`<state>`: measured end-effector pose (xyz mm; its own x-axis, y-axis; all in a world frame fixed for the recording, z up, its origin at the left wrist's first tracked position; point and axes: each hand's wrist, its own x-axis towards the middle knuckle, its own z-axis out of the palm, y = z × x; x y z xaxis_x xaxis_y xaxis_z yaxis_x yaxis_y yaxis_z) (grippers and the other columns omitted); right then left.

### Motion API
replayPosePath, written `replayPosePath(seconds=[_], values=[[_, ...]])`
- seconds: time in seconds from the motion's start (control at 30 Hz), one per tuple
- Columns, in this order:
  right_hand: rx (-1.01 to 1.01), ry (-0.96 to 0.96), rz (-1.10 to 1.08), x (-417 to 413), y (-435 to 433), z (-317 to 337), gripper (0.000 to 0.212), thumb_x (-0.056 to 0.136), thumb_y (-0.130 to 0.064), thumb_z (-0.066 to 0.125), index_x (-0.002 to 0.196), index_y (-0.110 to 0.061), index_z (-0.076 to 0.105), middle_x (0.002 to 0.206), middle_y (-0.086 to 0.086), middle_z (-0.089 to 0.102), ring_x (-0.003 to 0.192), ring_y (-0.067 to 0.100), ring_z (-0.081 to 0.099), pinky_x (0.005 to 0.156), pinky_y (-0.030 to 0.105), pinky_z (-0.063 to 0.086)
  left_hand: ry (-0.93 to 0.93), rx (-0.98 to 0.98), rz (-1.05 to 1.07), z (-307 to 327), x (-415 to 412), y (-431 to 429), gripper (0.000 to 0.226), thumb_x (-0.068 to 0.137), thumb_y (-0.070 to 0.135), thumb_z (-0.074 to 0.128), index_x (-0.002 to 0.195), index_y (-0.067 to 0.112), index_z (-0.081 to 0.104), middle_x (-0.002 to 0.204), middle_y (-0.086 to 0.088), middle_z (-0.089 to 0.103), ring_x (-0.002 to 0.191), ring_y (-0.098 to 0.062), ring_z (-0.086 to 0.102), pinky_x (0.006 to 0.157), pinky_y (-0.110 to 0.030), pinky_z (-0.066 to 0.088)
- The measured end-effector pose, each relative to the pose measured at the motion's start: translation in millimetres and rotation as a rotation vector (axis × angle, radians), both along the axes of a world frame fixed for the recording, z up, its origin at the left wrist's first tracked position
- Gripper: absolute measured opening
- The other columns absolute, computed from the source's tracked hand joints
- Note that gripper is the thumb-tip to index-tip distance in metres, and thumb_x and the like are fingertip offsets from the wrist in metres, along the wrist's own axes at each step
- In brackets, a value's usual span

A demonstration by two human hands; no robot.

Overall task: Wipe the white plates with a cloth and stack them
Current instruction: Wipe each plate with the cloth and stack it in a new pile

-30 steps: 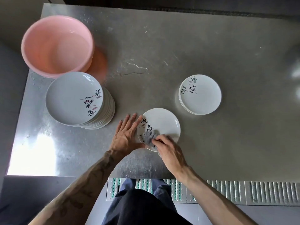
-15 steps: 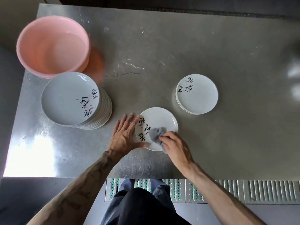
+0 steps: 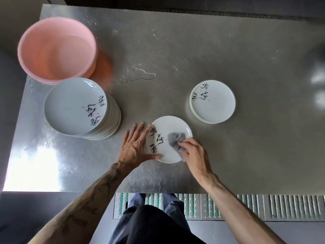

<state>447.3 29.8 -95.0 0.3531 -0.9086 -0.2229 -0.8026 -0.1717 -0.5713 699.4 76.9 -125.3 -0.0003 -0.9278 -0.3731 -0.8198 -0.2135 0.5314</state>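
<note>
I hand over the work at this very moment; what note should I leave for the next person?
The left grip lies flat, fingers straight, against the single round white plate on the steel table. The right grip pinches the grey cloth on that plate. Done, it seems: the short stack of white plates at right. To do: finish this plate, put it there, then the tall stack beside the pink plastic basin.

1 plate (image 3: 169,126) flat, grey cloth (image 3: 175,139) crumpled on it; tall stack (image 3: 73,106) left, short stack (image 3: 213,102) right.
</note>
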Motion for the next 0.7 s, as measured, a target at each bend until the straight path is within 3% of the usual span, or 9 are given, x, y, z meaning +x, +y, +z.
replayPosePath(seconds=[0.13, 0.27, 0.3, 0.4, 0.53, 0.7], values=[[-0.021, 0.023, -0.108, -6.2, -28.1, -4.2, 0.035, 0.081, 0.000, 0.079, 0.115, -0.009, 0.077, 0.110, 0.001, 0.068, 0.101, 0.023, 0.065, 0.094, 0.035, 0.054, -0.017, -0.001, 0.004, -2.4, -3.1, 0.2, 0.127, 0.066, 0.089, 0.066, 0.164, 0.039, 0.002, 0.172, 0.007, -0.005, 0.159, -0.021, -0.012, 0.128, -0.050, -0.006], [0.030, -0.079, -0.129, 25.2, 1.3, -7.5, 0.030, 0.085, -0.017, 0.080, 0.115, -0.014, 0.076, 0.106, -0.005, 0.064, 0.088, 0.009, 0.061, 0.085, -0.001, 0.040, -0.024, 0.007, 0.009, -3.4, -3.6, 0.1, 0.129, 0.064, 0.091, 0.067, 0.162, 0.045, -0.003, 0.172, 0.009, -0.007, 0.158, -0.019, -0.014, 0.128, -0.049, -0.006], [0.056, -0.089, -0.098, 33.4, 11.3, -8.0, 0.032, 0.084, -0.019, 0.081, 0.116, -0.015, 0.076, 0.106, -0.007, 0.063, 0.088, 0.006, 0.060, 0.086, -0.002, 0.039, -0.033, 0.010, 0.006, -3.5, -3.5, 0.1, 0.130, 0.063, 0.092, 0.066, 0.162, 0.045, -0.005, 0.172, 0.010, -0.008, 0.158, -0.019, -0.014, 0.128, -0.049, -0.006], [0.068, -0.120, -0.026, 43.8, 17.2, -9.6, 0.033, 0.081, -0.016, 0.084, 0.113, -0.016, 0.076, 0.107, -0.009, 0.062, 0.095, 0.008, 0.061, 0.092, 0.018, 0.052, -0.043, 0.011, 0.000, -3.9, -3.9, 0.1, 0.130, 0.062, 0.093, 0.063, 0.161, 0.046, -0.008, 0.172, 0.009, -0.009, 0.158, -0.019, -0.014, 0.128, -0.050, -0.004], [-0.022, -0.052, -0.085, 26.9, -23.7, -11.8, 0.029, 0.085, -0.008, 0.077, 0.113, -0.012, 0.075, 0.109, -0.001, 0.065, 0.103, 0.020, 0.062, 0.092, 0.036, 0.054, -0.020, -0.004, 0.008, -5.5, -1.7, 1.4, 0.128, 0.064, 0.090, 0.066, 0.162, 0.044, -0.002, 0.173, 0.008, -0.005, 0.159, -0.020, -0.012, 0.128, -0.052, -0.002], [-0.070, 0.011, -0.133, 2.3, -44.9, -13.0, 0.030, 0.083, -0.006, 0.077, 0.112, -0.013, 0.076, 0.105, 0.001, 0.066, 0.100, 0.024, 0.062, 0.090, 0.028, 0.049, -0.017, -0.019, 0.009, -5.2, -4.9, 1.2, 0.127, 0.065, 0.091, 0.064, 0.163, 0.043, 0.000, 0.173, 0.007, -0.004, 0.159, -0.021, -0.012, 0.128, -0.051, -0.005]])
